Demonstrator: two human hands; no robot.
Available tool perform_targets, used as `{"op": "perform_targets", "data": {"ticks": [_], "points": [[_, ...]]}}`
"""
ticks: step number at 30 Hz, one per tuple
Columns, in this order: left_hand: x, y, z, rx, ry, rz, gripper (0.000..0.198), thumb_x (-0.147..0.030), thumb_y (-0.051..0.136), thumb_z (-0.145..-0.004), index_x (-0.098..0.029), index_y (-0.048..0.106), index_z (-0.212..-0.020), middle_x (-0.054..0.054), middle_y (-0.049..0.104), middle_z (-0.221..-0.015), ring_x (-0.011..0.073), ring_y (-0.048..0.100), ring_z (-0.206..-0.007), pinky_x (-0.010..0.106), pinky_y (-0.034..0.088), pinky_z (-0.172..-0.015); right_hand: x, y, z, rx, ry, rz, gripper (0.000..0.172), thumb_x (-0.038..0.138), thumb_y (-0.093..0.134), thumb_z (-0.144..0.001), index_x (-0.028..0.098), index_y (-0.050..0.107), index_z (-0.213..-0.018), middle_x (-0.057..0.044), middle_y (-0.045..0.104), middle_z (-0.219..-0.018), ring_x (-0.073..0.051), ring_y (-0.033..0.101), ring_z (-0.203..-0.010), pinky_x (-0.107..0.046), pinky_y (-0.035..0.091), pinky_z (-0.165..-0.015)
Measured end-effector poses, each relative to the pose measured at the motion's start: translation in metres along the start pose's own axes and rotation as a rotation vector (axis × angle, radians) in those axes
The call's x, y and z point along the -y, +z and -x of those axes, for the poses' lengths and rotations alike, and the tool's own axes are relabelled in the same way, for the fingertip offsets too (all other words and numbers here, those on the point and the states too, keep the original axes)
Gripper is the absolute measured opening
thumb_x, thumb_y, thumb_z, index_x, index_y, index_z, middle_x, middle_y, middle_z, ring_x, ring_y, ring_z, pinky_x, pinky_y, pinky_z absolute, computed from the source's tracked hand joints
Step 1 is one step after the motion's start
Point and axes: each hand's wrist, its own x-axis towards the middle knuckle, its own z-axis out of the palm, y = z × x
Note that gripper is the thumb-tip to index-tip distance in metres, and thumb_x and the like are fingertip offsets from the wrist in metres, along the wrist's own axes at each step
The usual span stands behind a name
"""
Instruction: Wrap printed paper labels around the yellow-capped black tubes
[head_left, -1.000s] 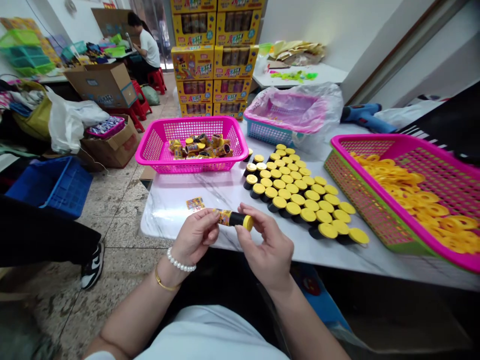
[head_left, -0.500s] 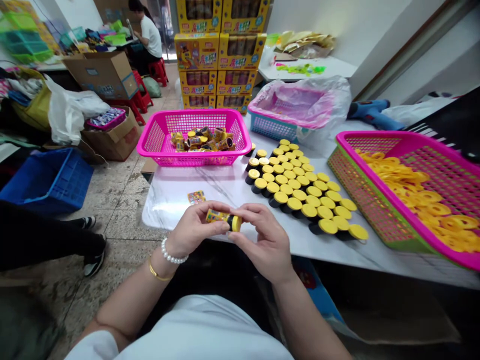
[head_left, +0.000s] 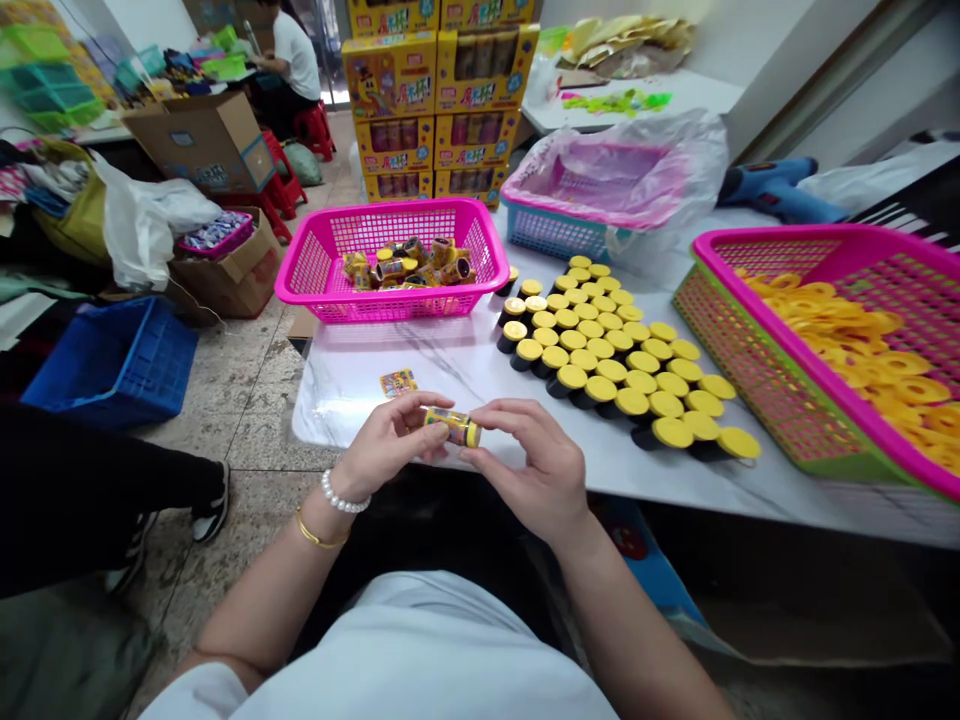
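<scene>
- On my feed, centre of the frame, the work piece is a short cylindrical tube with a yellow-and-multicolour printed wrap and a yellow round cap, held above the near edge of the white marble-patterned tabletop.
- The bare left hand, with a pearl-like bracelet on its wrist, grips the tube's wrapped body, thumb in front and fingers behind.
- The bare right hand brackets the capped end with thumb and fingertips; I cannot tell whether they press on it.
- I judge the step in hand to be fitting or smoothing the printed wrap around the tube; little black shows on it.
- As I read it, the next move calls for a steady left grip and a light turn at the cap, so the wrap sits straight.
- Just beyond the left hand lies a flat printed yellow label.
- Right of centre stand black cylindrical tubes with yellow round caps, bare of wraps.
- Upper centre, a bright-pink perforated plastic basket holds wrapped pieces.
</scene>
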Motion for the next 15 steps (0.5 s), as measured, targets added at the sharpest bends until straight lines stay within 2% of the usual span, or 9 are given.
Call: {"op": "perform_targets", "data": {"ticks": [2, 4, 5, 7, 9, 11, 13, 15], "points": [[-0.001, -0.003, 0.004, 0.002, -0.015, 0.005, 0.034, -0.033, 0.086, -0.072, -0.013, 0.075, -0.098, 0.006, 0.071, -0.075, 0.0139, 0.064, -0.06, 0.023, 0.05, -0.058, 0.001, 0.0, 0.003, -0.007, -0.049, 0.0, 0.029, 0.016, 0.079, -0.082, 0.024, 0.073, -0.109, -0.008, 0.073, -0.101, -0.021, 0.072, -0.092, -0.035, 0.061, -0.082], [-0.004, -0.003, 0.007, -0.003, 0.023, -0.018, 0.029, -0.027, 0.087, -0.071, -0.014, 0.077, -0.095, 0.008, 0.073, -0.081, 0.0152, 0.067, -0.068, 0.025, 0.053, -0.065, 0.002, 0.002, 0.005, -0.024, -0.034, -0.038, 0.029, 0.018, 0.083, -0.078, 0.023, 0.075, -0.105, -0.008, 0.076, -0.099, -0.021, 0.074, -0.088, -0.034, 0.062, -0.08], [-0.006, -0.001, 0.009, -0.002, 0.06, -0.053, 0.028, -0.023, 0.087, -0.07, -0.015, 0.077, -0.095, 0.008, 0.074, -0.085, 0.0164, 0.068, -0.074, 0.026, 0.054, -0.07, 0.001, 0.003, 0.006, -0.034, 0.025, -0.081, 0.028, 0.021, 0.086, -0.076, 0.023, 0.076, -0.101, -0.008, 0.077, -0.095, -0.021, 0.074, -0.085, -0.034, 0.062, -0.078], [-0.011, 0.002, 0.009, 0.0, 0.137, -0.16, 0.027, -0.018, 0.086, -0.069, -0.015, 0.079, -0.095, 0.009, 0.075, -0.09, 0.0177, 0.068, -0.082, 0.026, 0.053, -0.078, -0.001, 0.007, 0.009, -0.022, 0.239, -0.238, 0.024, 0.033, 0.088, -0.073, 0.022, 0.077, -0.091, -0.005, 0.077, -0.084, -0.021, 0.073, -0.074, -0.033, 0.062, -0.07], [-0.014, 0.004, 0.006, 0.004, 0.177, -0.248, 0.026, -0.016, 0.086, -0.069, -0.016, 0.079, -0.094, 0.008, 0.074, -0.09, 0.017, 0.066, -0.082, 0.026, 0.051, -0.078, -0.005, 0.01, 0.011, 0.005, 0.48, -0.426, 0.027, 0.043, 0.086, -0.073, 0.02, 0.076, -0.082, -0.003, 0.075, -0.073, -0.019, 0.07, -0.063, -0.031, 0.06, -0.061], [-0.014, 0.002, 0.002, 0.034, 0.142, -0.252, 0.026, -0.021, 0.087, -0.069, -0.015, 0.078, -0.093, 0.007, 0.073, -0.087, 0.0153, 0.065, -0.077, 0.024, 0.051, -0.073, -0.01, 0.011, 0.013, 0.024, 0.604, -0.538, 0.03, 0.047, 0.084, -0.076, 0.019, 0.074, -0.079, -0.002, 0.074, -0.071, -0.017, 0.069, -0.062, -0.029, 0.059, -0.06], [-0.012, -0.001, -0.003, 0.072, 0.047, -0.202, 0.029, -0.031, 0.085, -0.073, -0.013, 0.075, -0.093, 0.005, 0.071, -0.08, 0.0127, 0.063, -0.067, 0.023, 0.05, -0.063, -0.013, 0.009, 0.013, 0.048, 0.597, -0.556, 0.031, 0.046, 0.082, -0.078, 0.019, 0.076, -0.09, -0.004, 0.074, -0.079, -0.017, 0.07, -0.071, -0.029, 0.059, -0.067], [-0.008, -0.004, -0.005, 0.092, -0.053, -0.164, 0.036, -0.044, 0.081, -0.076, -0.012, 0.071, -0.09, 0.002, 0.067, -0.071, 0.0099, 0.059, -0.056, 0.02, 0.046, -0.054, -0.016, 0.003, 0.012, 0.105, 0.526, -0.555, 0.038, 0.043, 0.082, -0.08, 0.022, 0.075, -0.111, -0.006, 0.074, -0.094, -0.017, 0.07, -0.08, -0.03, 0.06, -0.076]]}}
